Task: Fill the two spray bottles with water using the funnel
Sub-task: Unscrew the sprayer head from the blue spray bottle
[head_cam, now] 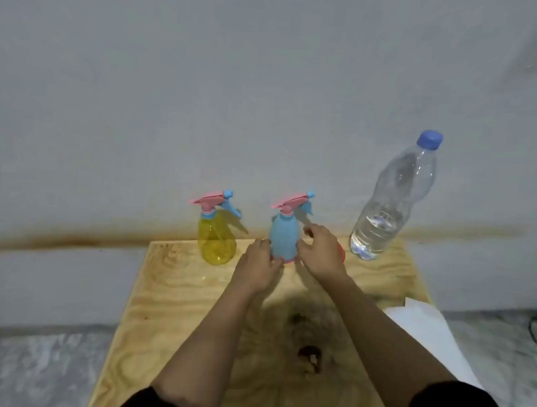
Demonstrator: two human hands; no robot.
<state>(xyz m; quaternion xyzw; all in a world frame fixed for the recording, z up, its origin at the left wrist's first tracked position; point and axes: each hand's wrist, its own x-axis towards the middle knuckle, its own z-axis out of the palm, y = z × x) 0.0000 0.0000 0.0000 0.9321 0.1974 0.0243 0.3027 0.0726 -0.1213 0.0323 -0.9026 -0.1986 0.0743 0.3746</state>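
A blue spray bottle (284,235) with a pink trigger head stands near the back of the wooden table (178,292). My left hand (259,266) holds its lower left side. My right hand (319,252) rests against its right side, fingers loosely curled by the body. A yellow spray bottle (216,241) with a pink and blue head stands to the left, untouched. A large clear water bottle (391,203) with a blue cap stands at the back right, about a third full. An orange-red edge, possibly the funnel (341,254), peeks out behind my right hand.
The table stands against a grey wall (267,78) with a brown stain line. A white sheet (425,329) lies over the table's right edge. Dark stains (309,355) mark the wood near the front. A speckled floor lies on both sides.
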